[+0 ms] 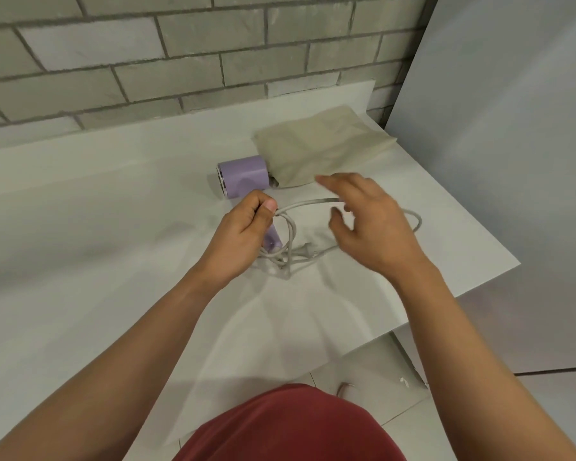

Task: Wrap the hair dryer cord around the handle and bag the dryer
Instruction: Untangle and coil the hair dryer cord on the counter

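We start at the left hand (246,224), just left of the middle of the frame. Its fingers are curled round the handle (274,240) of the one hair dryer (243,176), and its thumb pins a strand of the cord (313,202) against the top of the handle. The lilac barrel of the dryer lies just above this hand on the white counter (113,227), with its silver-ringed end facing left.

We count one grey cord. It leaves the thumb in a wide loop to the right and comes back into a loose tangle below the handle, where the single plug (308,251) lies on the counter.

The right hand (369,221), right of centre, hovers over that loop with its fingers spread and slack, gripping nothing. The cord passes under its fingers, and we cannot tell whether they touch it.

One beige cloth bag (320,151) lies flat above the right hand, its near corner against the back of the dryer's barrel.

A grey brick wall (147,61) fills the top of the frame, and a red garment (290,427) shows at the bottom edge.
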`<state>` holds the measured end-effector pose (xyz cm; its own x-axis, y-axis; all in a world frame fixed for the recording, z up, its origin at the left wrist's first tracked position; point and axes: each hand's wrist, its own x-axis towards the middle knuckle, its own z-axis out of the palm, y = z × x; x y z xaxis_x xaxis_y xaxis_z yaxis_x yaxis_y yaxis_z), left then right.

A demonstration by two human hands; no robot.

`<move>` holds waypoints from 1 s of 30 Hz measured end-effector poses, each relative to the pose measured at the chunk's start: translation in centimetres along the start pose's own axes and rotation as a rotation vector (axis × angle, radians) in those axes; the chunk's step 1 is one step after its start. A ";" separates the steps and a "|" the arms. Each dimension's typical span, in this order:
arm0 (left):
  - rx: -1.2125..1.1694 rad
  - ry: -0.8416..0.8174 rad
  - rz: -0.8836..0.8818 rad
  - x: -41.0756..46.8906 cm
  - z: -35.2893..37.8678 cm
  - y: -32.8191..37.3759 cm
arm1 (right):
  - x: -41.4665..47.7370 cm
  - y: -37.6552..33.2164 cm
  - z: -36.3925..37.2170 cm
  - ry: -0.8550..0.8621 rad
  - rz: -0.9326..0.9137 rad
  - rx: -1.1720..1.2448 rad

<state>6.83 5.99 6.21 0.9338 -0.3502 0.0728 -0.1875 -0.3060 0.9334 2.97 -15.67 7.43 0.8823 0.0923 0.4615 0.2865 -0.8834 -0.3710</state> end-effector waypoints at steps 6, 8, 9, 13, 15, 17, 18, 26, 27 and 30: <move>-0.075 -0.017 -0.003 0.0 0.0 0.1 | 0.3 -1.2 1.9 0.055 -0.112 -0.132; -0.102 -0.010 -0.021 -0.1 -0.2 -0.2 | 0.7 -1.0 1.3 0.148 -0.074 -0.057; -0.116 -0.001 -0.032 -0.1 -0.3 -0.4 | 1.0 -0.9 0.7 0.210 -0.042 -0.005; -0.165 0.025 -0.057 0.1 -0.4 -0.9 | 2.1 -0.7 -1.6 0.406 0.144 0.204; -0.163 0.019 -0.055 0.2 -0.1 -0.9 | 2.5 -0.7 -2.2 0.438 0.230 0.321; -0.165 0.009 -0.077 0.2 0.3 -0.8 | 2.6 -1.0 -2.6 0.434 0.258 0.360; -0.168 0.010 -0.089 0.2 0.5 -0.7 | 2.6 -1.3 -2.8 0.437 0.255 0.358; -0.178 0.030 -0.099 0.1 1.8 -0.6 | 2.7 0.9 -3.0 0.327 0.362 0.142; -0.180 0.036 -0.102 0.1 1.8 -0.5 | 2.4 1.5 -2.9 0.261 0.356 0.031; -0.158 0.017 -0.116 0.1 1.9 -0.5 | 1.8 1.3 -2.1 0.102 0.125 -0.050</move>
<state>6.48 4.44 5.11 0.9517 -0.3051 -0.0335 -0.0297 -0.2002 0.9793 4.14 -17.57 9.43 0.8668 -0.0650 0.4944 0.1554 -0.9069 -0.3917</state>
